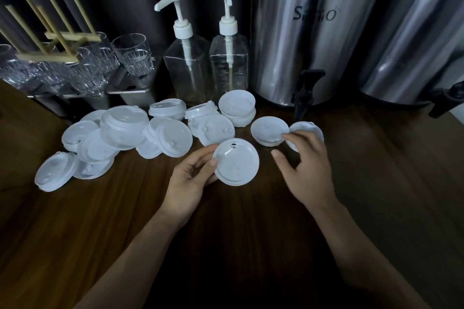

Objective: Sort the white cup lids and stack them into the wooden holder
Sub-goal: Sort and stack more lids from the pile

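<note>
Right now the left grip (pixel 193 178) is pinching one white lid (pixel 236 162) by its rim, just above the tabletop (pixel 125 221). The right grip (pixel 306 165) is lying released, fingertips (pixel 286 136) touching the rightmost lid (pixel 310 128) at its 12 o'clock, making it the nearer hand there. The wooden holder (pixel 60 37) is standing well apart at 10 o'clock, dowels tilting above the drinking glasses (pixel 130 55), with the loose lid pile (pixel 125 130) sprawling between, so any carry is likely needing a lift over that pile while open room is lying toward 6 o'clock.
</note>
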A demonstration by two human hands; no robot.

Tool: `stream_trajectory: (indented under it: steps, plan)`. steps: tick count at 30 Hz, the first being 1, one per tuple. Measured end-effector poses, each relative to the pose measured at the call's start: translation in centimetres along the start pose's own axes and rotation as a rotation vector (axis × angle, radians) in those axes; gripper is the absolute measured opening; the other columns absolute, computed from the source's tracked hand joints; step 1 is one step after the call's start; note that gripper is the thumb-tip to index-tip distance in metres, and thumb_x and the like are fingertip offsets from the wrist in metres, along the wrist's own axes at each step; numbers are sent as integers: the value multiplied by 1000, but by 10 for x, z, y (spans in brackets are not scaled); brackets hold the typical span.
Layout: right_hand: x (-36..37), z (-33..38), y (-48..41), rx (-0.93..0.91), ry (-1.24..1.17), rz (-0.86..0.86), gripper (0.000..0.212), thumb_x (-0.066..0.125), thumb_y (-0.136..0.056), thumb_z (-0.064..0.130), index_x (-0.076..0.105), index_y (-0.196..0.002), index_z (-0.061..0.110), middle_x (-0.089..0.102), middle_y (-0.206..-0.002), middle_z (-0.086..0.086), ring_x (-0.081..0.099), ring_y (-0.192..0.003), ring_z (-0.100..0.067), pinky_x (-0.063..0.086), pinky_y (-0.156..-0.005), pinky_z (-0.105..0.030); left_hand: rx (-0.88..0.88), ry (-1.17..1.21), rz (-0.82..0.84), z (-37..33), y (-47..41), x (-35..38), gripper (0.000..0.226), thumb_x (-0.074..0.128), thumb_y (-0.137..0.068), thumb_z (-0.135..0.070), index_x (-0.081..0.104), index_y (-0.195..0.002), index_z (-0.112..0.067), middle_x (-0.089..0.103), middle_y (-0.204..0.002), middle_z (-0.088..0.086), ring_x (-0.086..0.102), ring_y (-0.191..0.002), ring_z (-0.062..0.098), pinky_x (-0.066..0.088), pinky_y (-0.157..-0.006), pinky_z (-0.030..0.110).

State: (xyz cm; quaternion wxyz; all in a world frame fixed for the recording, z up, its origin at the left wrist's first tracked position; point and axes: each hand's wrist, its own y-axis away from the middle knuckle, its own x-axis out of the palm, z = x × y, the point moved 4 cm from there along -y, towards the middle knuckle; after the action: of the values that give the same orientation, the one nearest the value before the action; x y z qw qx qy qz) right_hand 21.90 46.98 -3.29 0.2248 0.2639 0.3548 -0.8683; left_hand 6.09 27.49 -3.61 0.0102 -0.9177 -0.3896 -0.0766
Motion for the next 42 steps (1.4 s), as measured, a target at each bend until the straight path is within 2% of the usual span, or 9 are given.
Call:
stream_trajectory:
  steps: [6,11,16,19,25,30,34,39,42]
  plan:
    - [-13,-36,-5,163,136,-6,37,78,-89,24,70,-124,11,56,-134,-7,51,-124,-27,39,-97,-28,-40,-7,-1,-2,-2,7,31,62,-98,-14,69,-127,-19,77,-121,-1,72,-117,17,62,-90,28]
    - [-9,-38,-6,197,180,58,43,78,-89,30,67,-127,14,48,-143,-8,43,-133,-29,45,-106,-41,-63,-28,71,-2,-6,30,28,61,-100,-10,69,-124,-21,78,-119,-2,74,-113,15,62,-85,26]
    - [-12,-39,-5,284,177,62,39,85,-82,40,61,-105,19,35,-162,-11,28,-150,-33,34,-116,-48,-74,-70,74,1,-10,47,26,62,-101,-10,71,-120,-24,79,-114,-7,74,-112,11,62,-84,25]
    - [-11,-39,-6,301,199,88,46,87,-78,47,52,-96,22,45,-157,-10,40,-144,-33,40,-111,-48,-65,-72,66,2,-10,43,26,61,-101,-11,70,-119,-27,79,-112,-10,74,-111,9,62,-82,23]
    - [-20,-34,-3,320,-125,-91,68,89,-75,44,52,-129,23,55,-130,2,56,-118,-18,54,-90,-33,-43,-22,33,5,-7,37,26,63,-95,-19,70,-120,-23,79,-113,-6,74,-112,11,61,-81,24]
    - [-24,-21,1,254,-419,-188,81,86,-77,44,49,-147,27,37,-143,0,50,-131,-13,55,-99,-25,-41,-8,-4,7,-8,35,26,63,-99,-13,68,-123,-21,78,-114,-4,73,-113,14,62,-84,27]
    - [-21,-1,5,64,-550,-234,66,85,-72,33,48,-127,29,38,-137,-12,52,-126,-28,57,-99,-38,-26,23,-15,7,-8,35,34,63,-100,-8,64,-132,-17,77,-117,-5,73,-114,13,62,-85,28]
    - [-5,15,12,-93,-528,-90,60,90,-70,28,51,-109,4,40,-144,-12,53,-130,-37,56,-95,-54,-16,36,4,9,-9,32,38,62,-100,-6,62,-137,-15,75,-121,2,72,-117,20,62,-88,32]
    - [3,28,15,-219,-466,24,53,89,-71,22,54,-101,-2,42,-144,-16,47,-140,-31,51,-106,-46,-11,33,33,10,-9,30,38,60,-102,-9,61,-139,-17,72,-128,5,69,-124,22,61,-94,37]
